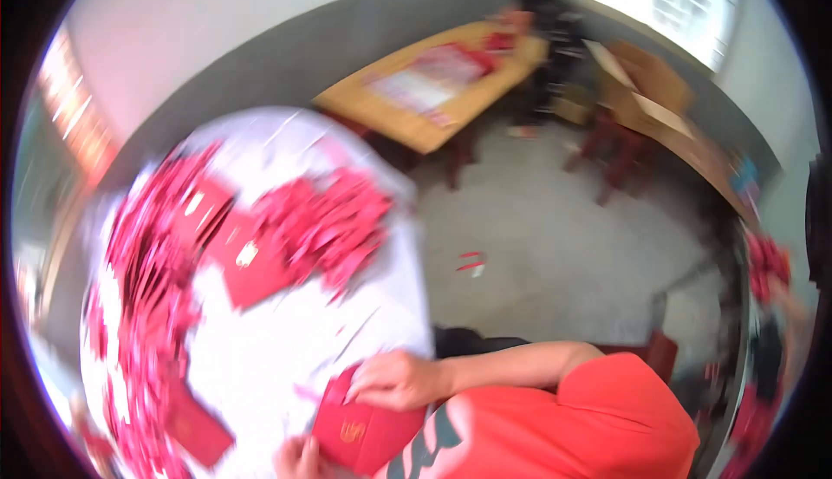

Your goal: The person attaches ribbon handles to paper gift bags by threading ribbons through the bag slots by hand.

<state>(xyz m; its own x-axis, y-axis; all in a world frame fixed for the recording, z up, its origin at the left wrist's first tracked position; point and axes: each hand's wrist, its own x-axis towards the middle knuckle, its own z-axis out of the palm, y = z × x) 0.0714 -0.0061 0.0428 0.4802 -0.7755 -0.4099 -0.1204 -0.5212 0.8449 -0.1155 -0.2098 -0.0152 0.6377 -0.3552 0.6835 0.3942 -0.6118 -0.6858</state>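
A flat red envelope (368,431) with a gold emblem lies at the near edge of the white-covered table, close against my red shirt. My right hand (392,381) reaches across from the right, its fingers pinched at the envelope's upper edge. At the envelope's lower left side is my left hand (299,458), its fingers curled against the edge and partly cut off by the frame. A thin pink strip (305,391) shows just left of the envelope. Motion blur softens the finer details.
Red envelopes fill the left of the round white table (260,358), with a heap of red strips (334,223) beside larger red envelopes (251,258). Beyond stand a wooden table (416,136), a person in dark clothes (542,28) and an opened cardboard box (646,80). Red scraps (471,262) lie on the floor.
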